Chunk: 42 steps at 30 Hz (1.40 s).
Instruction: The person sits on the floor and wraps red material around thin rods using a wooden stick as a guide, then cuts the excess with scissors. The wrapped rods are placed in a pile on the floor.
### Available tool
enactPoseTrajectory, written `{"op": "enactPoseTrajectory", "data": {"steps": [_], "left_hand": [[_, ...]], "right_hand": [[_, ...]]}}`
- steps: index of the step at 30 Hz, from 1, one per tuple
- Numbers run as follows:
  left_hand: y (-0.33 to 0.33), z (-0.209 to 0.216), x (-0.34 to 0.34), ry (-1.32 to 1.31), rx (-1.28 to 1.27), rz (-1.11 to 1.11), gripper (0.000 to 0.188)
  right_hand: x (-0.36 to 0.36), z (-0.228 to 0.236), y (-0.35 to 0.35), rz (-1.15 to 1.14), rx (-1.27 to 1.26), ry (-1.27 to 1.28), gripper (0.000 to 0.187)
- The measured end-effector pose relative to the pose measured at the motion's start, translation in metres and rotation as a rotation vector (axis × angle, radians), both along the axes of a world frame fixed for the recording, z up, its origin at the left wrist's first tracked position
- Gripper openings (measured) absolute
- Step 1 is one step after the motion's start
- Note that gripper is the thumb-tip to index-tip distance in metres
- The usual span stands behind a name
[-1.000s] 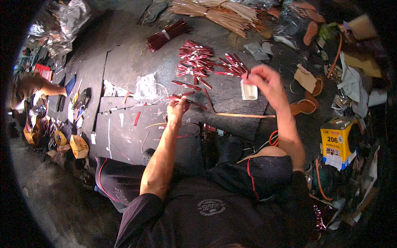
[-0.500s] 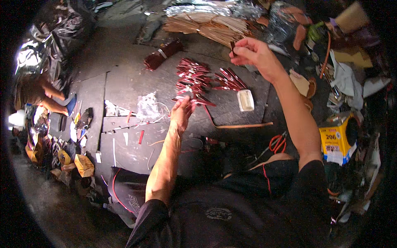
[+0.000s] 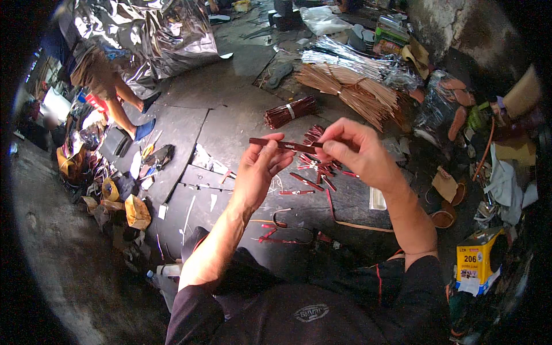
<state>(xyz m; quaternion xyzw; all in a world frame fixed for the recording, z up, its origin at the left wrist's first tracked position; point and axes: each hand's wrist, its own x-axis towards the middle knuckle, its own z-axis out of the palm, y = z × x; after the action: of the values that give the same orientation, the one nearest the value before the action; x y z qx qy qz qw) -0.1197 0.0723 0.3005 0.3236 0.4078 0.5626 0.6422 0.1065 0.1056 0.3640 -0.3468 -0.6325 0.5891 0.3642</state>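
Note:
In front of me, my left hand (image 3: 259, 167) pinches a dark red-brown leather strap (image 3: 282, 144) between thumb and fingers. A pale mark shows on the strap's face. My right hand (image 3: 357, 150) is closed at the strap's right end, its thumb and fingertips on a small dark piece (image 3: 318, 145). Whether that piece is separate from the strap or around its end, I cannot tell. Behind and below my hands lie several similar dark red strips (image 3: 322, 167) in a loose pile, partly hidden by my right hand. Single strips lie nearer me on the dark floor board.
A tied bundle of dark red strips (image 3: 291, 112) lies beyond my hands, with a larger tan bundle (image 3: 351, 92) farther right. A pale rectangular dish (image 3: 377, 199) sits by my right forearm. A yellow can (image 3: 478, 261) stands at right. Another person's legs (image 3: 122, 106) are at left.
My left hand has risen from the pile with a strap in it. My right hand has come down and left to meet the strap's end. The view has shifted, showing more of the far floor.

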Motion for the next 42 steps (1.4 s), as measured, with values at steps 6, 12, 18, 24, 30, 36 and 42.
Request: {"op": "enactPoseTrajectory", "data": {"steps": [6, 12, 18, 24, 30, 36, 42], "left_hand": [[-0.018, -0.005, -0.017, -0.024, -0.025, 0.036, 0.035], [-0.03, 0.003, -0.023, -0.015, 0.025, 0.05, 0.038], [-0.035, 0.002, -0.026, 0.055, 0.052, 0.002, 0.037], [-0.039, 0.001, -0.023, 0.119, 0.092, -0.004, 0.033], [-0.041, 0.004, -0.021, 0.2, 0.125, -0.026, 0.028], [-0.041, 0.004, -0.018, 0.238, 0.126, -0.024, 0.026], [-0.042, 0.002, -0.016, 0.334, 0.121, 0.006, 0.024]], "right_hand": [[-0.034, -0.017, -0.011, 0.029, -0.094, -0.053, 0.016], [-0.06, -0.027, -0.011, 0.042, -0.098, -0.098, 0.018], [-0.061, -0.03, -0.007, 0.015, -0.11, -0.164, 0.02], [-0.058, -0.032, -0.008, 0.052, -0.106, -0.225, 0.023], [-0.055, -0.035, -0.008, 0.057, -0.107, -0.248, 0.023], [-0.054, -0.037, -0.009, 0.048, -0.109, -0.25, 0.024], [-0.052, -0.044, -0.009, 0.043, -0.094, -0.247, 0.024]]}}
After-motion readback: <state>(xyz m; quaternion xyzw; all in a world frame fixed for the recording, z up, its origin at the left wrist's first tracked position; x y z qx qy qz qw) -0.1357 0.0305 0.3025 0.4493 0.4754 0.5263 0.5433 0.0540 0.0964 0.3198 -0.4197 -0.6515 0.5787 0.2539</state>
